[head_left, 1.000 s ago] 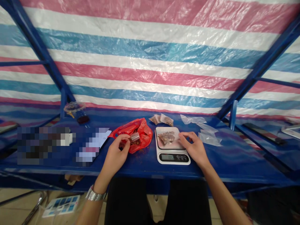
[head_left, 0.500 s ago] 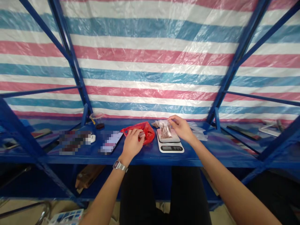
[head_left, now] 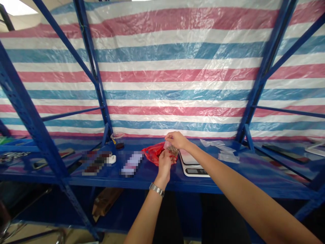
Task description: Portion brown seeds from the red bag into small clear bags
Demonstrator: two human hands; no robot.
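From left, a phone (head_left: 132,164) and a clear plastic cup (head_left: 117,139) rest near an open red plastic bag (head_left: 151,155). Over it, a person's left hand (head_left: 165,165) curls beside a small clear bag (head_left: 174,151) of brown bits; what its grip holds, if anything, cannot be told. The right hand (head_left: 179,140) pinches the clear bag's upper end in a narrow grip, left of a white scale (head_left: 191,164) partly hidden by the forearm. A slack pinch could tip the tilted bag and scatter its bits; a low right forearm could jar the scale. Flat clear bags (head_left: 228,156) lie farther right on the glossy blue table (head_left: 259,176). A ceiling light (head_left: 21,7) glows upper left; blue metal uprights (head_left: 89,47) flank a striped plastic sheet (head_left: 175,84) behind.
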